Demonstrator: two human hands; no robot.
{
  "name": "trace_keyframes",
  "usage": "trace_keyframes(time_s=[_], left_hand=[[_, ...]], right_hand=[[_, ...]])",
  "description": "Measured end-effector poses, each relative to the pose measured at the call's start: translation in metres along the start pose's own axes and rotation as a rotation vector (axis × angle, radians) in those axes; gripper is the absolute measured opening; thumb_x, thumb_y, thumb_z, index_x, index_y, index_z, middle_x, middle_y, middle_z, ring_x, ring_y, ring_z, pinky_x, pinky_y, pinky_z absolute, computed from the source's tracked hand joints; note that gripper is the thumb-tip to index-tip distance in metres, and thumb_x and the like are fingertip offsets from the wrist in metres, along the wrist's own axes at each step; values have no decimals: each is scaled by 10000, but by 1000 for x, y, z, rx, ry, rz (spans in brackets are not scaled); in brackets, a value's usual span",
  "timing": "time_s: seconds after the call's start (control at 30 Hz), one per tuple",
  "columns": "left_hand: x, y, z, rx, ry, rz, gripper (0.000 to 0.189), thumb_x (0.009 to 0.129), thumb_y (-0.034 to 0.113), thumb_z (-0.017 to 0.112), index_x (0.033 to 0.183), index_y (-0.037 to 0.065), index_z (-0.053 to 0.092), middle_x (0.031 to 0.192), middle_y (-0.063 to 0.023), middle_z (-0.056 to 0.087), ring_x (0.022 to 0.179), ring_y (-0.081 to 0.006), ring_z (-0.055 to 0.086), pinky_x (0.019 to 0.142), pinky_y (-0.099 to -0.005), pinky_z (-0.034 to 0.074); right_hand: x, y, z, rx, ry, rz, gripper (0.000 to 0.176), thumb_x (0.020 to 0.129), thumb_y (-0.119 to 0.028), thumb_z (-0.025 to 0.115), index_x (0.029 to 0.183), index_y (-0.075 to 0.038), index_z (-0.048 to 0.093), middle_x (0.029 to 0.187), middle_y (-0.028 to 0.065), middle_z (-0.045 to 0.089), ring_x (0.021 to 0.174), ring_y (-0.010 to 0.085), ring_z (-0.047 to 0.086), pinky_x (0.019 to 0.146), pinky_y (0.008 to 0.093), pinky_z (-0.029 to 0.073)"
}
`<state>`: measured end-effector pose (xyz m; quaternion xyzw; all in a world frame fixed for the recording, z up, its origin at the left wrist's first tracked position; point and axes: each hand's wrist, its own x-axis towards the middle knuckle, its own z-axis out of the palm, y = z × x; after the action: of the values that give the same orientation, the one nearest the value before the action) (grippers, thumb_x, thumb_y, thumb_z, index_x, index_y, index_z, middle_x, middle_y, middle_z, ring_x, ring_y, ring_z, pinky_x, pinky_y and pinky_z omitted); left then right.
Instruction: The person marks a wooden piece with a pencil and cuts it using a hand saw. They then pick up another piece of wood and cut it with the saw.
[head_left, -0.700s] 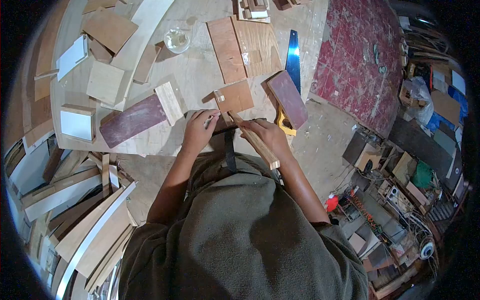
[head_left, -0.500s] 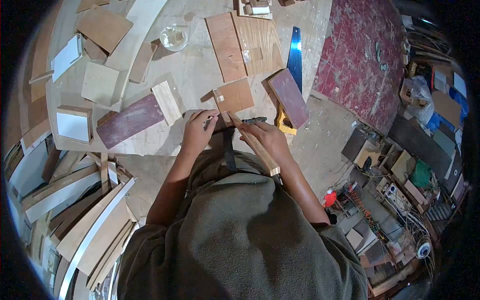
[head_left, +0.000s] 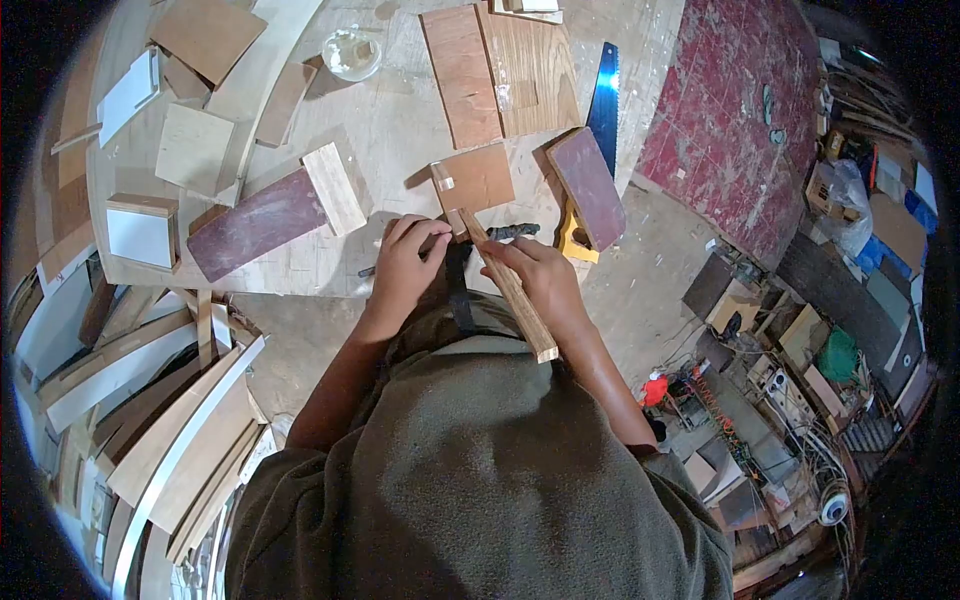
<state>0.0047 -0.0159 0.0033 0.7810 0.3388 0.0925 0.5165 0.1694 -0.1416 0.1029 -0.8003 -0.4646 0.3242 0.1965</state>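
My right hand [head_left: 542,280] grips a narrow wooden stick [head_left: 522,318], which slants from the table edge down toward my lap. My left hand [head_left: 405,268] is closed, thumb and index finger together, beside the stick's upper end. Whatever it pinches is too small to make out. A small wood block [head_left: 458,224] lies at those fingertips, touching the stick's far end. Just beyond is a square brown board [head_left: 482,178] with a little wood piece [head_left: 444,178] on its left edge. Behind my right fingers lies a dark, lumpy-looking tool [head_left: 515,231], partly hidden.
A blue saw blade [head_left: 604,105] with a yellow handle [head_left: 576,240] lies right, partly under a purplish block [head_left: 588,190]. Left are another purplish board [head_left: 262,225], a pale strip [head_left: 335,190] and a plastic tub [head_left: 352,54]. Wood offcuts [head_left: 150,390] crowd the floor at lower left.
My left hand's fingers have drawn closer together at the small block. The right hand keeps its grip, and the stick has barely moved. The whole view has shifted slightly.
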Motion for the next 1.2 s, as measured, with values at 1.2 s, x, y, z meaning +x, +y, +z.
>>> trace_keyframes(time_s=[1.2], left_hand=[[12,-2,4,220,-95,215,266,796,49,729,1048,136,738,1172,-75,605,1023,-280,612,911,-415,501]], right_hand=[[-3,8,8,-13,18,-39,322,832,-210,772,1136,-110,737,822,107,661,739,295,673,642,388,529]])
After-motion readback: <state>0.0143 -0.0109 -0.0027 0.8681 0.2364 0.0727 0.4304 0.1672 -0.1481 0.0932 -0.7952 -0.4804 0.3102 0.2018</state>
